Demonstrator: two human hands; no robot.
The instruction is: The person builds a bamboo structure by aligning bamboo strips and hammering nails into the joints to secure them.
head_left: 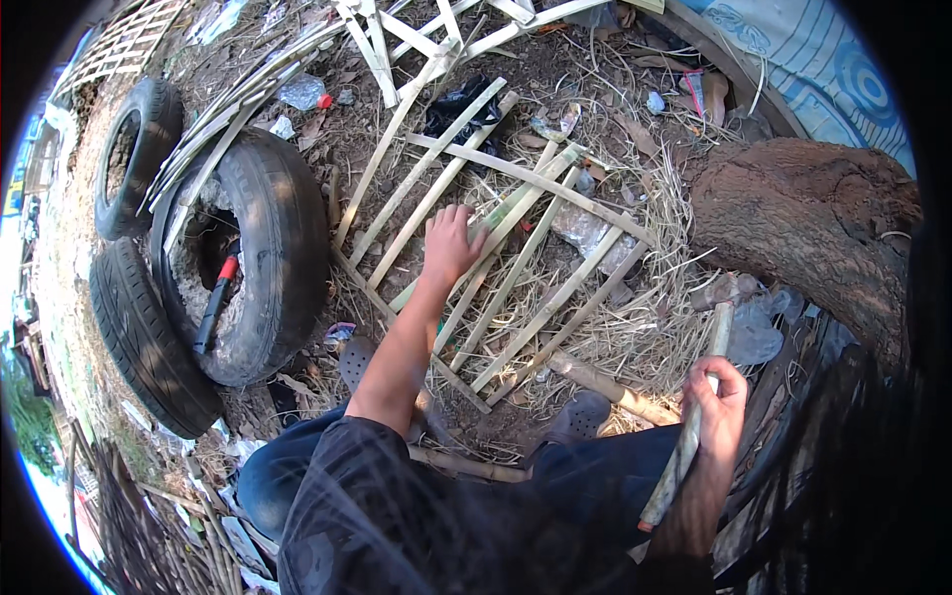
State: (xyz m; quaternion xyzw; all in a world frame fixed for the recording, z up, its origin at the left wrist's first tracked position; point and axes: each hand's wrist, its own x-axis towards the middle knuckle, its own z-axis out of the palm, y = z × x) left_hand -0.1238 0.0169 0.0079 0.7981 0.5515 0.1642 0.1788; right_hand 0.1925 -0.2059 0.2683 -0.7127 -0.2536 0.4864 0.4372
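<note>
A flat lattice of split bamboo strips [540, 319] lies on the ground before me, its pale slats crossed by longer ones at both ends. My left hand [454, 241] is over its middle, back upward, with fingers and thumb on either side of a greenish bamboo strip [519, 205]. The fingertips are partly hidden. Off to the right, my right hand [719, 397] is wrapped round a short, thick wooden stick [684, 446]. It slants from above the fist down along my forearm, apart from the lattice.
Worn tires [283, 248] stand at the left; a red-and-black tool handle [218, 297] rests in one. A thick brown log [803, 223] lies at the right. More bamboo strips [397, 45] are farther off. A bamboo pole [615, 389] lies near my feet, amid straw and plastic litter.
</note>
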